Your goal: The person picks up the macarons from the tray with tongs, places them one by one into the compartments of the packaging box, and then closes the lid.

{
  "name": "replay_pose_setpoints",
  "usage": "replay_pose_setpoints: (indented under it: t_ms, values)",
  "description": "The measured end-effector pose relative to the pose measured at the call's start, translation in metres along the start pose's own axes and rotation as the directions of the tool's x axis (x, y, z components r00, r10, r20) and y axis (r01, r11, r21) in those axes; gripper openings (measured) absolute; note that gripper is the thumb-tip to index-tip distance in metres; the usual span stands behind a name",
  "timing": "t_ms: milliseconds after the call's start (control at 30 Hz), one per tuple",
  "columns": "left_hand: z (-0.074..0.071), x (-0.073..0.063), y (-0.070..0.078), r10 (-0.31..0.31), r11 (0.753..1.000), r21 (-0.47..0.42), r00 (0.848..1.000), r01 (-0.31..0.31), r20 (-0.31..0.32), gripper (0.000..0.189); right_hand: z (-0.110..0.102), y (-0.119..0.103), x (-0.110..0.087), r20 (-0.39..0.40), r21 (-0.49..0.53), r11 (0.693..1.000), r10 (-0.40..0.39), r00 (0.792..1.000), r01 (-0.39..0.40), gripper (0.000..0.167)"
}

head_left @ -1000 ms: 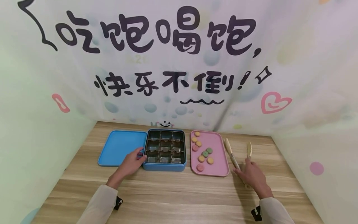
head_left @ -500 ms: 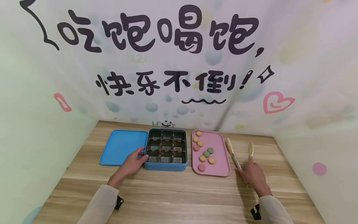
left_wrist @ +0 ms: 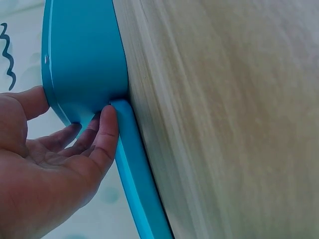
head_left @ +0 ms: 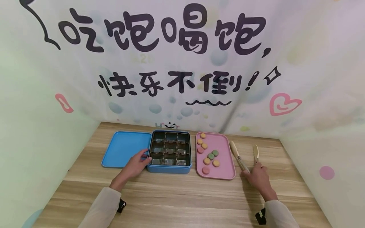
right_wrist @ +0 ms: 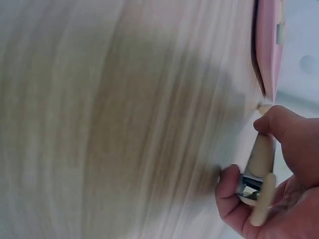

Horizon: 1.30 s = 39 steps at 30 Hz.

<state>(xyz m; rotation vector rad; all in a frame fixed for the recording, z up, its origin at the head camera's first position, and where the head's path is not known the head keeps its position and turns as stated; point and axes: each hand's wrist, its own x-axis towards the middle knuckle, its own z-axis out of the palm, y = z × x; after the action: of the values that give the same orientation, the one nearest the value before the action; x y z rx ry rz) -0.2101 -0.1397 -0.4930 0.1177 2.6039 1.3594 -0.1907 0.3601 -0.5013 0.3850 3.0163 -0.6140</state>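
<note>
My left hand [head_left: 137, 164] rests at the near left corner of a blue tin box [head_left: 168, 169]. In the left wrist view its thumb touches the rim and its other fingers [left_wrist: 107, 129] lie loosely along the side wall. Clear dividers split the box into several bare compartments. My right hand [head_left: 259, 179] grips metal tongs [head_left: 243, 163] with cream tips, their two arms spread wide. In the right wrist view, thumb and fingers lie around the tongs [right_wrist: 261, 162]; the palm partly hides them. Several yellow, pink and green macarons [head_left: 211, 156] lie on a pink tray [head_left: 225, 171].
A flat blue lid [head_left: 125, 147] lies left of the tin box, against its side. The wooden table [head_left: 182, 199] meets a printed wall [head_left: 182, 110] at the back. Side walls stand left and right.
My right hand has shifted its fingers slightly on the tongs, and their rear end beside the wrist no longer shows. My left hand stays at the box corner; the macarons lie as before.
</note>
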Motion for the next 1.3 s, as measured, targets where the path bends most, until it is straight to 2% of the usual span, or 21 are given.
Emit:
replay_pose_setpoints:
  t_ms: [200, 433, 633, 800, 1033, 1300]
  values:
    - [-0.001, 0.000, 0.000, 0.000, 1.000, -0.003, 1.000, 0.000, 0.003, 0.057, 0.000, 0.002, 0.001, -0.035, 0.009, 1.000, -0.024, 0.999, 0.024, 0.064]
    - [-0.001, -0.001, 0.001, 0.003, 1.000, -0.006, 1.000, -0.003, 0.008, 0.056, -0.002, 0.002, 0.000, -0.018, 0.043, 0.999, 0.031, 0.999, -0.030, 0.084]
    - [0.000, -0.002, 0.002, -0.004, 1.000, -0.007, 1.000, 0.004, 0.006, 0.057, -0.005, -0.003, 0.000, -0.093, 0.063, 0.997, -0.043, 0.995, 0.049, 0.086]
    - [0.000, -0.003, 0.002, -0.001, 1.000, -0.001, 1.000, 0.001, 0.006, 0.056, -0.008, -0.016, -0.001, -0.115, 0.059, 0.993, -0.096, 0.989, 0.104, 0.076]
    - [-0.001, -0.003, 0.003, -0.005, 1.000, -0.010, 1.000, 0.005, 0.007, 0.056, -0.010, -0.036, -0.002, -0.148, 0.034, 0.983, -0.175, 0.973, 0.182, 0.048]
    - [-0.001, -0.003, 0.004, -0.003, 1.000, -0.002, 1.000, 0.003, 0.010, 0.056, -0.002, -0.053, 0.001, -0.111, 0.024, 0.968, -0.245, 0.963, 0.249, 0.036]
